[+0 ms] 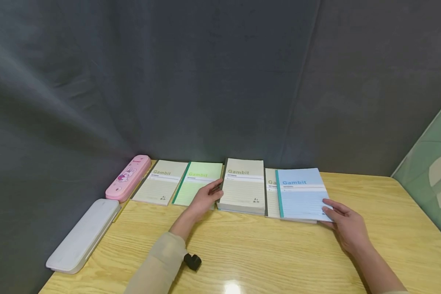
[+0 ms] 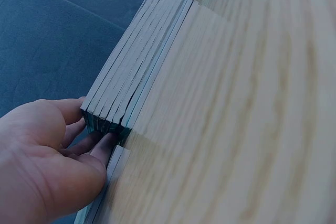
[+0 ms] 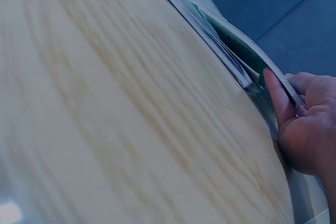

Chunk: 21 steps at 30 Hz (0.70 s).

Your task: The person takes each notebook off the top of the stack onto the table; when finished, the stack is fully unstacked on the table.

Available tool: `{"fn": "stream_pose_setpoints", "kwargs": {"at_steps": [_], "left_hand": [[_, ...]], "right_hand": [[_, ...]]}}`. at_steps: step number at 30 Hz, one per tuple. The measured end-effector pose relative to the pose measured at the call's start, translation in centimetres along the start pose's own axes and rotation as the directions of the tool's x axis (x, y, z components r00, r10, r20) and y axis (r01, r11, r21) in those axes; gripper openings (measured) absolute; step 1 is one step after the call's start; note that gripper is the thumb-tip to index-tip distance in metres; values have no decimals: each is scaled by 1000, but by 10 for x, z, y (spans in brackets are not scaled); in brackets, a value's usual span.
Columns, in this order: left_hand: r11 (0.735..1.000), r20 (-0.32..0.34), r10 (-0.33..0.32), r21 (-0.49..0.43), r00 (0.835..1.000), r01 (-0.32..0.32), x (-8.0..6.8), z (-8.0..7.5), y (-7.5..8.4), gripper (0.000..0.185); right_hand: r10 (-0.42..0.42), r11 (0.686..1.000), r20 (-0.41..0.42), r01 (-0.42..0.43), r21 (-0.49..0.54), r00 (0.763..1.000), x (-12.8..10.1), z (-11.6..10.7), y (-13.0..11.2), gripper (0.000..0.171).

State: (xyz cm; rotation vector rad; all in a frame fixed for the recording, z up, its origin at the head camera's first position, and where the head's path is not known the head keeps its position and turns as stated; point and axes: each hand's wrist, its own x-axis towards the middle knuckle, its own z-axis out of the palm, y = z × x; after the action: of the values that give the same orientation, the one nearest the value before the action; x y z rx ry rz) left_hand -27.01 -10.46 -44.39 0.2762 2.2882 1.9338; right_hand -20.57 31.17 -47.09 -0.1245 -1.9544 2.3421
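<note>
A thick stack of cream-covered notebooks lies near the far edge of the pale wooden bench, close against the dark grey fabric backdrop, and serves as the marker for everything else. Just left of the stack lie a thin green-covered notebook and, beyond it, a cream-covered notebook; further left sit a pink pencil case with a cartoon print and a long white plastic case at the bench's left edge. Just right of the stack a light blue notebook with a teal spine lies on top of another cream notebook, only a strip of which shows. In front of the stack the bench is open wood all the way to the near edge, apart from a small black object beside the left sleeve. The left hand reaches in from the near side, its fingers curled against the stack's left near corner, fingertips tucked under the lower notebooks. The right hand pinches the blue notebook's near right corner, thumb beneath the slightly lifted cover and fingers on top.
</note>
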Motion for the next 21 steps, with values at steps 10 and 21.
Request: {"fn": "stream_pose_setpoints", "kwargs": {"at_steps": [10, 21], "left_hand": [[1000, 15, 11, 2, 1000, -11, 18, -4, -28, 53], [1000, 17, 3, 6, 1000, -4, 16, -6, -30, 53]], "right_hand": [[42, 999, -41, -42, -12, 998, -2, -17, -3, 17], [95, 991, -76, -102, -91, 993, -2, -33, -6, 17]]}}
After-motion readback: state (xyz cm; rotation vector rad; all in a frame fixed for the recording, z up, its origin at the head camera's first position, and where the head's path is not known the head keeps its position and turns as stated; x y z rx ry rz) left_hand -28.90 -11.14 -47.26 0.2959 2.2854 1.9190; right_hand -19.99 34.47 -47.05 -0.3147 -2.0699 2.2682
